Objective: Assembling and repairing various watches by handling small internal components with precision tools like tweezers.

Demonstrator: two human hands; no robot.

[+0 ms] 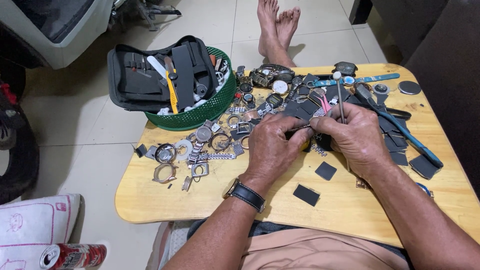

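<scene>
My left hand (272,147) grips a small dark watch part with a metal bracelet (300,129), held over the middle of the small wooden table (200,200). A black-strapped wristwatch (245,194) sits on that wrist. My right hand (355,137) meets it fingertip to fingertip and holds a thin metal tool (340,97) with a small white head that sticks up away from me. What exactly lies between the fingers is hidden.
Watch cases, rings and metal bracelets (200,150) litter the table's left half; watches and dark pads (310,92) lie behind the hands. A green basket (210,107) holds a black tool pouch (145,75). A blue-handled tool (407,135) lies right. Bare feet (275,25) rest beyond. A can (72,256) lies lower left.
</scene>
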